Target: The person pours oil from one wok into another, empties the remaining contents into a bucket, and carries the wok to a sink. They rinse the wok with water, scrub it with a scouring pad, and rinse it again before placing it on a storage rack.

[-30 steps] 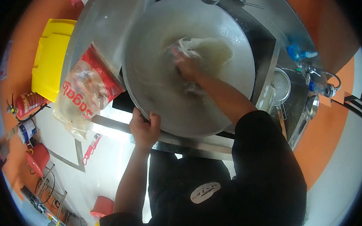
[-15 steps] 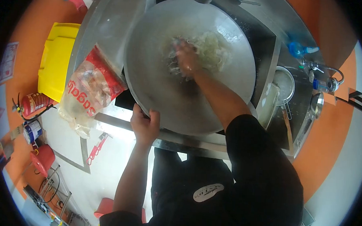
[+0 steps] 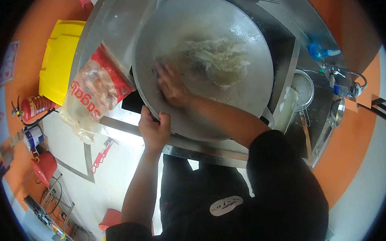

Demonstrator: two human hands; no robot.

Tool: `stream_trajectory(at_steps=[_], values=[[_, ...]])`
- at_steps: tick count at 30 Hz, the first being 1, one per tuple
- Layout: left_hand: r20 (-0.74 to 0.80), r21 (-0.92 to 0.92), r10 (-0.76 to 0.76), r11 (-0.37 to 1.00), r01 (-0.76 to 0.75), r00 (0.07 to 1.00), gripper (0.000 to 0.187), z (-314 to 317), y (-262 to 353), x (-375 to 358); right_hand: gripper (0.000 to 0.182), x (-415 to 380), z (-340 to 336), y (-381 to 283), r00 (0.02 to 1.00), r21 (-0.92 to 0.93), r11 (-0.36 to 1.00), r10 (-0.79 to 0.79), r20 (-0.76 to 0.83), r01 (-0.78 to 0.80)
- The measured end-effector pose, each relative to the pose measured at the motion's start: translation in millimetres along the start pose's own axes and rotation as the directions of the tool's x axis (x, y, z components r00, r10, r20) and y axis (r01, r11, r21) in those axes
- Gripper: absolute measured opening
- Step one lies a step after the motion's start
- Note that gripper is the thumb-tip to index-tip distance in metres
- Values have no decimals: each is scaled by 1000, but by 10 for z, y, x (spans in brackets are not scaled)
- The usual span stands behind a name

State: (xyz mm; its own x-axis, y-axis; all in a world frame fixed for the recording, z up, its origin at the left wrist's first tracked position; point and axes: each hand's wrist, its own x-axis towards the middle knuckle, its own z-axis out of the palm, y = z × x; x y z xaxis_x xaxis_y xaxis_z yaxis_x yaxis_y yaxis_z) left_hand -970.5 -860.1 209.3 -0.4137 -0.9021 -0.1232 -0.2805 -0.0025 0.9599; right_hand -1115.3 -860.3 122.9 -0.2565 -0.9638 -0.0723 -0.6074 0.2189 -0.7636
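A large grey metal wok (image 3: 241, 96) holds cloudy, foamy water (image 3: 223, 63) pooled in its middle. At the wok's near-left rim, my left hand (image 3: 154, 129) is closed around the edge, thumb on the inner side. My right hand (image 3: 173, 87) is inside the wok, pressed to the left part of its wall. Motion blurs its fingers, and a small dark, greyish thing shows at the fingertips; its kind cannot be made out.
Left of the wok lies a red-lettered plastic bag (image 3: 97, 88) with contents. A yellow bin (image 3: 62, 63) and fire extinguisher (image 3: 35, 107) stand further left. On the right are a strainer (image 3: 303, 91), a blue spray bottle (image 3: 318, 52), a tap (image 3: 354, 73) and a ladle (image 3: 337, 111).
My right hand has swept left and slightly down from the wok's middle to its left wall. The water has spread and swirls in the middle. My left hand stays on the rim.
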Motion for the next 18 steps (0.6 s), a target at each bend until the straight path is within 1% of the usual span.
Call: stream_trajectory(at_steps=[1, 2, 3, 4, 5, 6, 7, 8, 9, 10, 11, 12, 14, 15, 16, 18], values=[[10, 54, -9, 999, 8, 1000, 18, -19, 18, 2, 50, -217, -83, -77, 993, 135, 985, -116, 26, 111], [22, 105, -16, 994, 14, 1000, 18, -27, 34, -5, 50, -393, -118, 138, 984, 8, 991, -137, 112, 137], [24, 100, -17, 995, 15, 1000, 18, -27, 49, -11, 50, -589, -173, 434, 970, -120, 978, -148, 194, 173], [21, 124, -64, 990, 61, 998, 18, -26, 67, -5, 51, -694, -378, 697, 962, -299, 946, -45, 271, 128], [14, 149, -111, 983, 108, 994, 18, -24, 85, 3, 51, -705, -615, 945, 943, -470, 877, 69, 326, 99], [12, 146, -108, 984, 105, 994, 18, -28, 103, 1, 53, -533, -955, 1025, 784, -355, 895, 417, 459, -269], [14, 132, -102, 986, 99, 995, 18, -26, 121, 5, 55, -307, -1262, 1080, 478, -289, 734, 638, 603, -614], [17, 119, -94, 989, 91, 995, 19, -20, 130, 7, 60, -242, -1245, 1337, 793, -569, 736, 567, 223, -367], [15, 120, -77, 990, 74, 997, 19, -9, 103, 21, 66, -112, -1203, 1585, 970, -827, 523, 220, -103, -207], [17, 109, -64, 992, 62, 998, 18, -13, 46, 9, 73, 147, -1189, 1680, 943, -746, 577, 189, -276, -334], [21, 105, -60, 993, 57, 998, 18, -31, -3, -9, 80, 452, -1095, 1750, 883, -635, 634, 178, -435, -441], [28, 70, -74, 995, 72, 997, 17, -28, -24, -12, 88, 866, -867, 1904, 764, -492, 707, 106, -636, -508], [35, 81, -70, 994, 67, 997, 17, -35, -34, -7, 79, 1404, -797, 1371, 896, -662, 616, 188, -403, -427], [40, 71, -69, 995, 66, 997, 18, -24, -21, -8, 74, 1622, -585, 1096, 842, -366, 900, 3, -539, -238], [49, 75, -70, 995, 66, 996, 18, -11, 19, -14, 69, 1781, -441, 904, 703, -66, 995, -103, -703, 79], [29, 136, -62, 989, 57, 998, 18, 13, 122, 2, 60, 1640, -472, 438, 735, -231, 930, -368, -569, 287]])
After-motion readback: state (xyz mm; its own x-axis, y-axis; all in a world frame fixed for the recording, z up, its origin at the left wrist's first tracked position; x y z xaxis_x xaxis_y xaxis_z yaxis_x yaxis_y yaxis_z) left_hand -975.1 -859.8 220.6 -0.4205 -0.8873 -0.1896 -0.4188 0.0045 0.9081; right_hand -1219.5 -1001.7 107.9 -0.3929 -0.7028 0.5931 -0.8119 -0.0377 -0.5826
